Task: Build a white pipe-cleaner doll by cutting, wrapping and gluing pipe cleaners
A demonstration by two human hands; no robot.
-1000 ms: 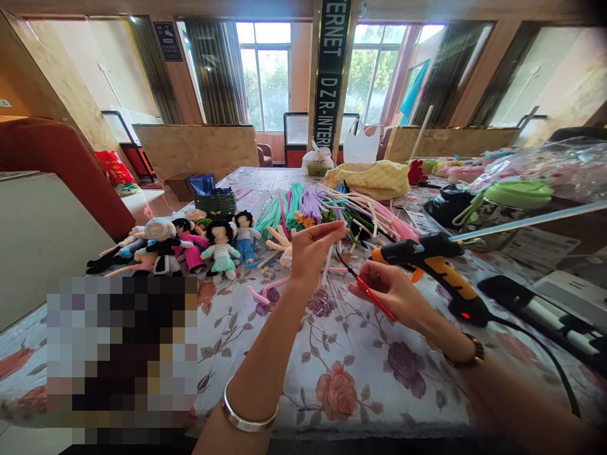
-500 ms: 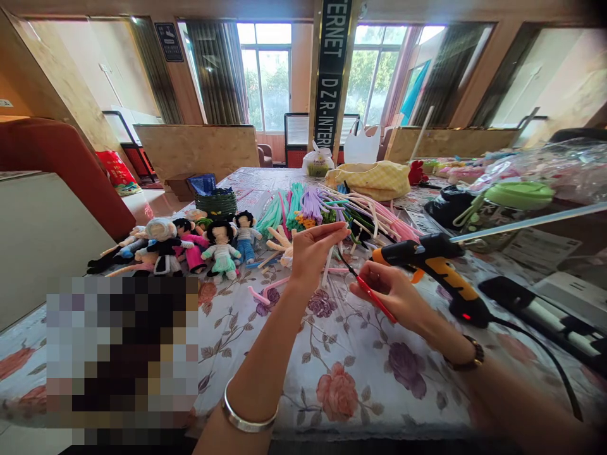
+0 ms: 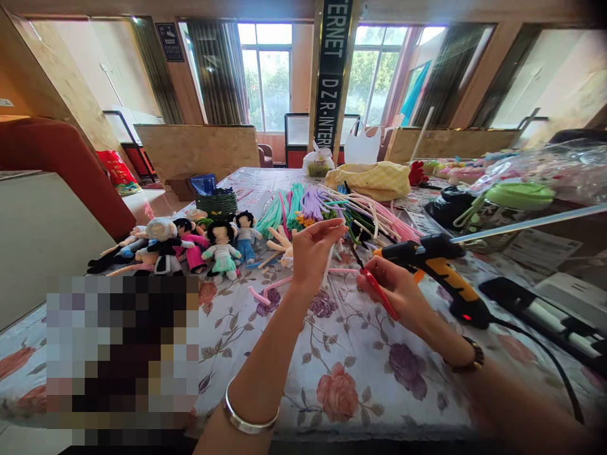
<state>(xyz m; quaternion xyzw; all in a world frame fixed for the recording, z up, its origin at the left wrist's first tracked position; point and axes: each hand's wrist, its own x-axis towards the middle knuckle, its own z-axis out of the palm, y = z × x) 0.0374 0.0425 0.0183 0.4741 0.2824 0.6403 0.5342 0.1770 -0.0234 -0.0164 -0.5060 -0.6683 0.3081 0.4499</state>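
My left hand (image 3: 315,246) is raised over the table, thumb and fingers pinched on a white pipe cleaner (image 3: 327,268) that hangs down below the fingers. My right hand (image 3: 396,287) is closed around red-handled scissors (image 3: 379,294), whose dark blades point up and left. The blades are close to the left fingertips but apart from the white strip. Under the hands lies a bent pink pipe cleaner (image 3: 260,296). Behind them is a heap of pipe cleaners (image 3: 315,203) in green, purple, pink and other colours.
Several small dolls (image 3: 221,249) sit at the left near a dark green basket (image 3: 215,203). A yellow and black glue gun (image 3: 441,268) with a lit red light stands right of my right hand, its cord trailing. A yellow checked pouch (image 3: 370,180) and a green-lidded jar (image 3: 519,196) are farther back.
My right hand has drawn slightly right with the scissors, and the blades have moved away from the left fingertips. The left fingers have curled a little; the white pipe cleaner remains in them.
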